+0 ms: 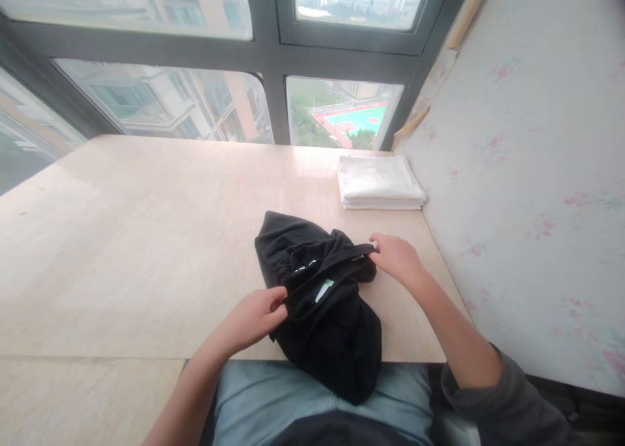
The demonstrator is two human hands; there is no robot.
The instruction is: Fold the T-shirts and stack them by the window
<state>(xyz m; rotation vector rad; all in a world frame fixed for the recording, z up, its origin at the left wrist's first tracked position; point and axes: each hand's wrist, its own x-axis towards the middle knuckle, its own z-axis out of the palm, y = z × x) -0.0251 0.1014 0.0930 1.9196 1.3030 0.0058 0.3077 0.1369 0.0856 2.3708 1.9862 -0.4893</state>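
Note:
A crumpled black garment lies partly on the wooden table and hangs over its front edge onto my lap. Its exact kind is hard to make out. A long band-like edge of it is stretched between my two hands. My left hand pinches the near left end of that edge. At the far right end, my right hand grips the cloth between thumb and fingers. Inside the opening shows a small white and green label. Some white marks appear on the fabric behind the edge.
A stack of folded white cloth or sheets sits at the back right, by the flower-patterned wall. The pale wooden table reaches back to grey-framed windows. A seam crosses the table at the front left.

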